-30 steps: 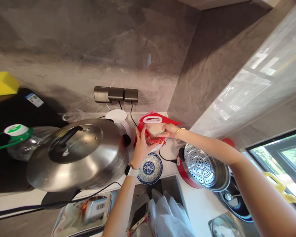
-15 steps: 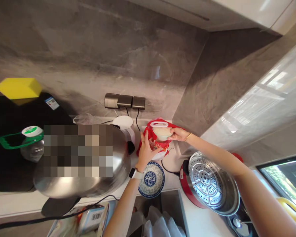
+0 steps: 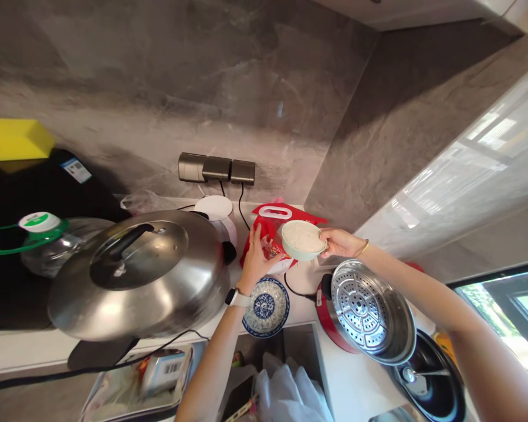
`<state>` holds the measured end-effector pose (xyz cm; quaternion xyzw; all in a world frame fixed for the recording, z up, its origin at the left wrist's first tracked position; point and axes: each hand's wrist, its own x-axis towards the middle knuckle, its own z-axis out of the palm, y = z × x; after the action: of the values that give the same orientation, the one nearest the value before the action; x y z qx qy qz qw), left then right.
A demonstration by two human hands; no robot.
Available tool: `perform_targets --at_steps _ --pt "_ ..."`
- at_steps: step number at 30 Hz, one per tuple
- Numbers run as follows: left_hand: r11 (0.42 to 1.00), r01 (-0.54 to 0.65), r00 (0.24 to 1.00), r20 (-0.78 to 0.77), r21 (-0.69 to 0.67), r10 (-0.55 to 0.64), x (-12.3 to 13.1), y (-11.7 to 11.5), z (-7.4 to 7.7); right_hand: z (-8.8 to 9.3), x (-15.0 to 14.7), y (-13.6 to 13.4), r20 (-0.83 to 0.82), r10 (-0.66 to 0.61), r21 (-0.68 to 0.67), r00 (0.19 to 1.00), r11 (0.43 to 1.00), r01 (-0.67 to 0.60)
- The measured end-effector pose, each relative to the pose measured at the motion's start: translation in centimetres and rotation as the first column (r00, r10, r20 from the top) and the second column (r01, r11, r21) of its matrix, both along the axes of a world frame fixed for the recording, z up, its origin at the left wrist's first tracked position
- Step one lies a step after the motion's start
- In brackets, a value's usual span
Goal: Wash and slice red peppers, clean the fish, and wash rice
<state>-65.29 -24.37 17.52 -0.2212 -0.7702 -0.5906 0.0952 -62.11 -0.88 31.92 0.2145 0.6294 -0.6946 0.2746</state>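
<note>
A pale green bowl (image 3: 304, 256) full of white grains that look like rice is held up by its right rim in my right hand (image 3: 338, 242). Behind and to the left of it stands a red bag (image 3: 286, 210) with a white oval handle. My left hand (image 3: 257, 261) lies against the bag's front left side, fingers spread, thumb pointing toward the bowl. Just below that hand a blue and white patterned plate (image 3: 266, 308) rests on the counter. The bag's opening is partly hidden by the bowl.
To the left stands a large lidded steel pot (image 3: 202, 281). On the right sits a red pot base (image 3: 330, 328) with a perforated steel steamer (image 3: 361, 305). Wall sockets (image 3: 217, 169) with cords are above the counter. An open drawer (image 3: 319, 363) lies below.
My right hand has brought the rice-filled bowl out from the bag, to the right and toward me. My left hand stays at the bag. The view has shifted slightly.
</note>
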Motion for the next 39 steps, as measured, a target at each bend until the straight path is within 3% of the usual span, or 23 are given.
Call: perform_targets --at_steps 4,7,11,15,18,22,27,30,33,36,39 --pt "0.997 0.070 0.998 0.008 0.018 -0.070 -0.1 -0.4 -0.5 0.4 4.0 -0.1 0.023 0.049 -0.017 0.999 0.999 -0.049" --pt "0.999 0.043 0.999 0.001 0.015 -0.043 -0.2 -0.5 -0.9 -1.3 7.0 -0.8 0.100 0.102 -0.050 0.990 0.994 -0.097" --pt "0.998 0.020 0.999 0.029 0.067 -0.022 -0.3 -0.2 -1.3 -7.0 10.4 -3.1 0.194 0.055 -0.113 0.979 0.993 -0.033" --pt "0.998 -0.001 1.000 0.017 0.063 0.000 -0.3 0.0 -1.4 -14.3 12.0 -5.9 0.224 -0.141 -0.055 0.964 0.986 0.157" --pt "0.999 -0.023 1.000 -0.002 0.044 0.023 -0.3 0.0 -1.5 -18.6 12.1 -7.7 0.175 -0.239 -0.003 0.955 0.970 0.243" --pt "0.999 -0.035 0.999 -0.012 0.029 0.035 -0.3 0.0 -1.5 -22.1 11.4 -9.9 0.080 -0.268 0.103 0.960 0.960 0.259" --pt "0.999 -0.049 0.999 -0.019 -0.018 0.048 -0.3 0.0 -1.3 -24.2 10.7 -12.2 -0.037 -0.200 0.359 0.979 0.912 0.200" --pt "0.999 -0.048 0.998 -0.026 -0.012 0.048 -0.3 0.0 -1.3 -24.5 10.6 -12.7 -0.087 -0.096 0.579 0.992 0.805 0.129" --pt "0.999 -0.048 0.998 -0.034 -0.001 0.048 -0.3 0.1 -1.3 -24.5 10.8 -13.0 -0.108 0.072 0.827 0.992 0.560 0.050" --pt "0.998 -0.057 0.997 -0.043 0.001 0.057 -0.3 0.2 -1.3 -25.0 11.2 -13.3 -0.096 0.165 0.926 0.982 0.377 0.027" --pt "0.999 -0.053 0.997 -0.050 0.005 0.053 -0.3 0.2 -1.1 -26.2 11.8 -13.5 -0.094 0.225 0.960 0.970 0.277 0.029"
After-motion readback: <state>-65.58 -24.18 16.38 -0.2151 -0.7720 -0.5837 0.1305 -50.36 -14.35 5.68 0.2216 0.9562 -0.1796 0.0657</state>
